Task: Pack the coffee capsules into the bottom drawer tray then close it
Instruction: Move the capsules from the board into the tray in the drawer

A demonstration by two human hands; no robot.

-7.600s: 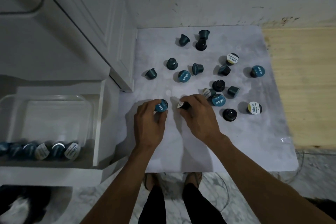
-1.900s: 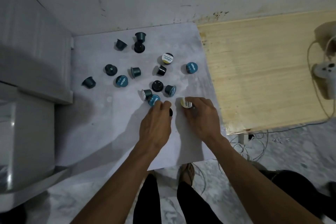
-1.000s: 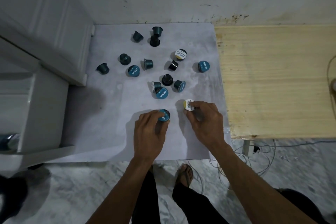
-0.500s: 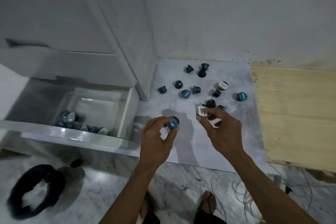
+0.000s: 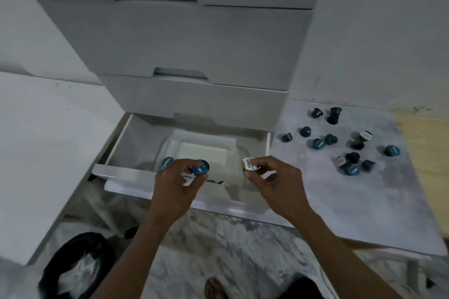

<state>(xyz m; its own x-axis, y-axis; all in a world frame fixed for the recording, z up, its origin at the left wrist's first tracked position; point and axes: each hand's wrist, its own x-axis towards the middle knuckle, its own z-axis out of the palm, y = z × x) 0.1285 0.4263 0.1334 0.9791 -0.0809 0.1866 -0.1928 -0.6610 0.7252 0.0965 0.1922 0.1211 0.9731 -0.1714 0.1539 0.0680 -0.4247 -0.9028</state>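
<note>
The bottom drawer (image 5: 126, 173) of a white cabinet stands pulled out, with a clear plastic tray (image 5: 233, 153) inside it. My left hand (image 5: 175, 187) holds a blue-lidded capsule (image 5: 200, 168) over the tray's front part. My right hand (image 5: 274, 182) pinches a capsule with a white and yellow lid (image 5: 249, 164) above the tray's right side. One blue capsule (image 5: 167, 161) shows in the tray by my left fingers; others are mostly hidden behind my hands. Several loose capsules (image 5: 340, 143) lie scattered on the grey mat (image 5: 352, 201) at the right.
Two shut drawers (image 5: 194, 104) rise above the open one. A pale wooden board (image 5: 427, 153) lies right of the mat. A black ring-shaped object (image 5: 73, 269) sits on the marble floor at lower left. My foot (image 5: 213, 289) shows at the bottom.
Both hands have carried their capsules left from the mat to above the open drawer tray. My view has swung left, facing the cabinet front.
</note>
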